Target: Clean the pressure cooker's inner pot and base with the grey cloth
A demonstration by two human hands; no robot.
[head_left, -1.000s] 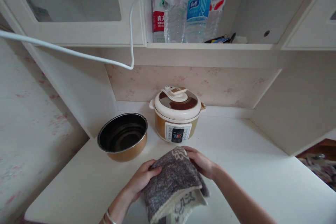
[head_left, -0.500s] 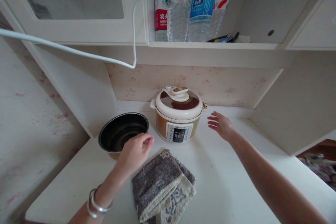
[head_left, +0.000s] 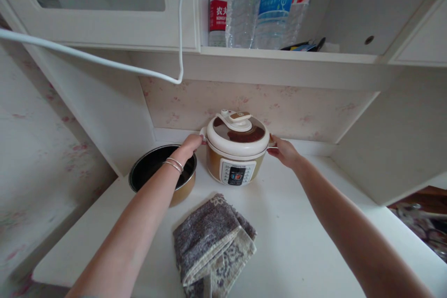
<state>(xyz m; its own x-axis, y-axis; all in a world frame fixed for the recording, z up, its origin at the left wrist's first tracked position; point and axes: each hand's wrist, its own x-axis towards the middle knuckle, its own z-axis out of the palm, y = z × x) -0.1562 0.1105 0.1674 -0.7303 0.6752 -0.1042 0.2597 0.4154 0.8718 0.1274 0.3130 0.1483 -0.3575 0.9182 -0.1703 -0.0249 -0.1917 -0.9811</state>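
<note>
An electric pressure cooker [head_left: 236, 149] in cream and gold, its lid on, stands upright at the back of the white counter. My left hand [head_left: 193, 143] is closed round its left side handle. On the opposite side my right hand [head_left: 282, 150] grips the right handle, fingers curled beneath it. A black-lined inner pot [head_left: 186, 188] with a gold outside sits to the cooker's left, partly hidden under my left forearm. In front of the cooker lies a folded grey patterned towel [head_left: 213, 242], touched by neither hand.
A white cable [head_left: 104, 61] hangs across the upper left. Several plastic bottles [head_left: 274, 4] stand in the open cabinet overhead, whose bottom edge [head_left: 279, 55] runs above the cooker. White side panels [head_left: 387, 135] close in the counter [head_left: 296, 242] left and right.
My left hand has moved from over the inner pot to the cooker's left handle. My right hand has come left onto the right handle. The cooker stays in place.
</note>
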